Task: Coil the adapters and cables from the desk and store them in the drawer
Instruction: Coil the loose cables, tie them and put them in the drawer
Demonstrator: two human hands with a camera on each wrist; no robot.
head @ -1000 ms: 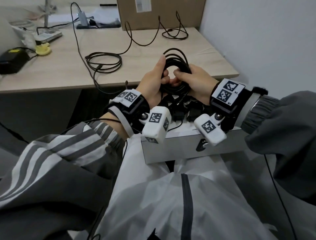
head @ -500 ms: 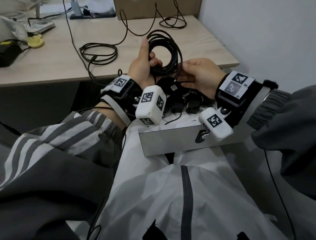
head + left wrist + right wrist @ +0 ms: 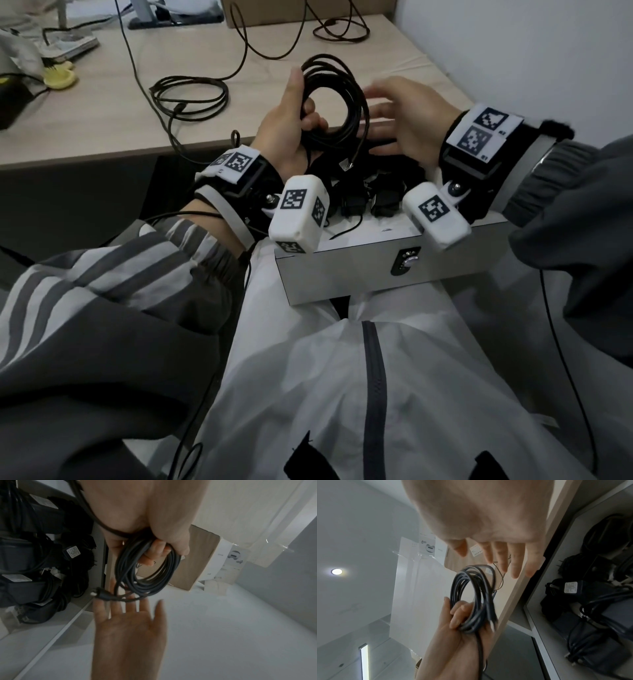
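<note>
My left hand (image 3: 291, 116) grips a coiled black cable (image 3: 346, 102) upright above the open white drawer (image 3: 359, 270); thumb and curled fingers wrap the bundle (image 3: 145, 566), and its plug end (image 3: 99, 595) dangles loose. My right hand (image 3: 400, 113) hovers just right of the coil with fingers spread and straight, holding nothing (image 3: 501, 555). The coil (image 3: 474, 596) appears in the right wrist view too, held by the left hand (image 3: 458, 635). Black adapters (image 3: 370, 198) with wound cords fill the drawer (image 3: 34, 561). Another loosely coiled black cable (image 3: 188, 99) lies on the wooden desk (image 3: 102, 113).
A thin black cable (image 3: 339, 31) loops at the desk's far right near a cardboard box (image 3: 267, 13). A yellow object (image 3: 60, 78) and a black device (image 3: 10, 102) sit at the desk's left. A white wall (image 3: 531, 68) stands to the right.
My right hand let go of the coil and opened, moving slightly right. My left hand kept the coil and lifted it a little; the plug end now hangs free.
</note>
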